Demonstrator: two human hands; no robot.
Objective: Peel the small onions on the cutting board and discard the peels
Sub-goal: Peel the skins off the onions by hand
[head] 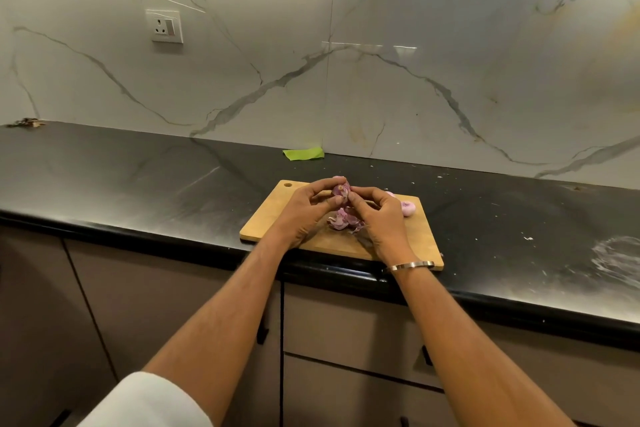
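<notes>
Both hands, left hand (300, 210) and right hand (377, 218), pinch one small onion (341, 190) above the cutting board (270, 218), half hiding peels (341, 220); board's near edge overhangs the desk (138, 184).

We find open worktop (138, 177) left of the cutting board (273, 215), all the way to its left end, where only a small dark clutter (26, 122) sits in the back corner. Behind the board, a green scrap (304, 153) lies against the back edge by the wall. On the board, both hands crowd the middle; a peel pile (341, 220) lies beneath them and a peeled onion (408, 209) near the board's right edge. To the right, the worktop carries only white specks and a smear (618, 256).
</notes>
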